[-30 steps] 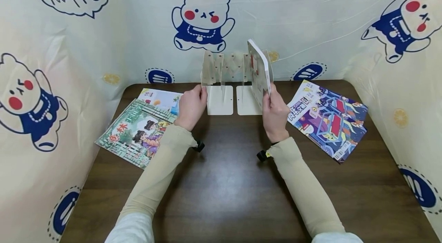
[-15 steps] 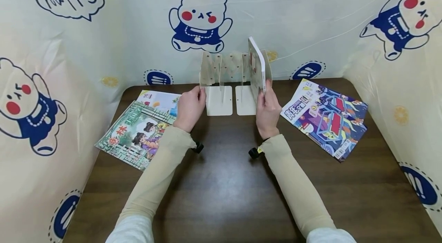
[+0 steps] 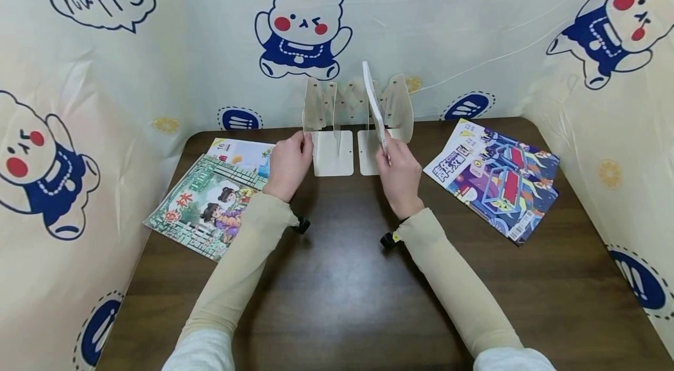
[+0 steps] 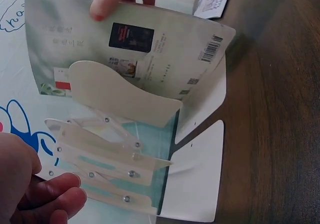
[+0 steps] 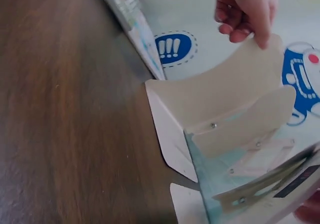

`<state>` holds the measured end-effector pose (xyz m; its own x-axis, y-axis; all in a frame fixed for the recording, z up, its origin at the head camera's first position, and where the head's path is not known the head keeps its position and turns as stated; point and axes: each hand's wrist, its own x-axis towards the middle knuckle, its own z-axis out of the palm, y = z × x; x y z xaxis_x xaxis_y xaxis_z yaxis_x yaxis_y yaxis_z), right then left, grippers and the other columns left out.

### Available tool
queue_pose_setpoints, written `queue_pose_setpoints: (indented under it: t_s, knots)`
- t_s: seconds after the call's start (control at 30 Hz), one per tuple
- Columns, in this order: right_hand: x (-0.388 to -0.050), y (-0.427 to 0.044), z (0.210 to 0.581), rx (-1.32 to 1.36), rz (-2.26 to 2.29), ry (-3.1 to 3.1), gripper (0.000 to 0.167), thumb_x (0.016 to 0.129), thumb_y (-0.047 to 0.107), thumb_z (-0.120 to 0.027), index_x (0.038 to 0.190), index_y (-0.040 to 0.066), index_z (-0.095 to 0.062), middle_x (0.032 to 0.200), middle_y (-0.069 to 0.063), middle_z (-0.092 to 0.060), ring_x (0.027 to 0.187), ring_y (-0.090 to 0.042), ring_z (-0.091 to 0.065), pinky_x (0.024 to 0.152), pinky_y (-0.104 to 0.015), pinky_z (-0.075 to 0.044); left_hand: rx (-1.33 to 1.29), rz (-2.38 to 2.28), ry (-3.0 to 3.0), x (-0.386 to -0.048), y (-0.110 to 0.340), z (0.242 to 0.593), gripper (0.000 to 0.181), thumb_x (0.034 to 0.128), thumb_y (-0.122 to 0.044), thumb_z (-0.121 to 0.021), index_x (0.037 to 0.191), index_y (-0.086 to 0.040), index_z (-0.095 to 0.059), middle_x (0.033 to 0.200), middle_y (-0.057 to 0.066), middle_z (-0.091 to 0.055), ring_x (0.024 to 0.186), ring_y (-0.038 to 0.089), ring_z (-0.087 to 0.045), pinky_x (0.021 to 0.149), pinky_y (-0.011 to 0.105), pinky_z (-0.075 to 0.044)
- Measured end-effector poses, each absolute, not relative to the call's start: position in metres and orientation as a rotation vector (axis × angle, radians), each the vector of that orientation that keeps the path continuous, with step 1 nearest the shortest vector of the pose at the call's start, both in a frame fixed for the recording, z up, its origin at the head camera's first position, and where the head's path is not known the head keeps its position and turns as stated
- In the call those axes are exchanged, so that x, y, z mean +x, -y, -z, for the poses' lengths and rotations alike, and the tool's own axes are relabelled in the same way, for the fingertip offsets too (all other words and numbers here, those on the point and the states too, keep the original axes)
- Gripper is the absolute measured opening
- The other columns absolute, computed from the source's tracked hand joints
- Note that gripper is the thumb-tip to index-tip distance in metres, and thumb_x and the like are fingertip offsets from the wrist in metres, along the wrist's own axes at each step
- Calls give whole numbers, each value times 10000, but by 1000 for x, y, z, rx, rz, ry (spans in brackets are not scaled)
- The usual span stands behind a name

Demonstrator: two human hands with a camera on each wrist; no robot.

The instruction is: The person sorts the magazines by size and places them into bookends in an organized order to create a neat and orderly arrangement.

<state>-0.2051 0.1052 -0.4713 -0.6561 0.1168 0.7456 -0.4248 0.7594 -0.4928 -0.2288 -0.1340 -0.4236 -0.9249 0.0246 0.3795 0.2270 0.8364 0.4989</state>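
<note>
Cream rack (image 3: 333, 160), left hand (image 3: 289, 163) pinching edge (image 5: 237, 64), right hand (image 3: 401, 175) gripping book (image 4: 160, 41), spaced dividers (image 5: 245, 121) between

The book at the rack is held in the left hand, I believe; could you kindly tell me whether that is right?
Only the side is wrong: the head view shows the right hand holding the book at the rack.
</note>
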Motion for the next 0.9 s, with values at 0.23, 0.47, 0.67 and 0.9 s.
queue_pose_setpoints:
  t_s: [0.23,0.47,0.67,0.9]
  knots:
    - [-200,-106,468,246,-689,2402,385,1000,104,-660,1373,9,-646,1097,-192,-718,739,-427,-709,582,-588,-553,-182,800,2673,-229,134,424,368,1101,-257,-504,845,-31,-642,624,113,-582,586,304,-578,528,389,-410]
    - [-206,-113,468,253,-743,2427,376,1028,95,-615,1394,7,-621,1055,-233,-736,783,-442,-707,634,-601,-553,-194,816,2669,-228,134,422,391,1107,-272,-483,834,-34,-633,621,109,-572,576,298,-562,522,382,-395]
    - [-210,-115,468,247,-794,2441,365,1031,123,-622,1383,28,-632,1096,-228,-737,851,-436,-717,684,-606,-563,-192,813,2666,-229,134,421,373,1103,-258,-497,839,-33,-636,631,110,-581,581,297,-566,520,385,-394]
    - [-208,-115,468,255,-782,2470,330,1012,145,-643,1318,24,-670,1075,-220,-736,839,-443,-717,670,-610,-556,-175,831,2690,-228,134,421,380,1110,-286,-484,886,-33,-657,634,101,-579,583,287,-560,528,375,-401]
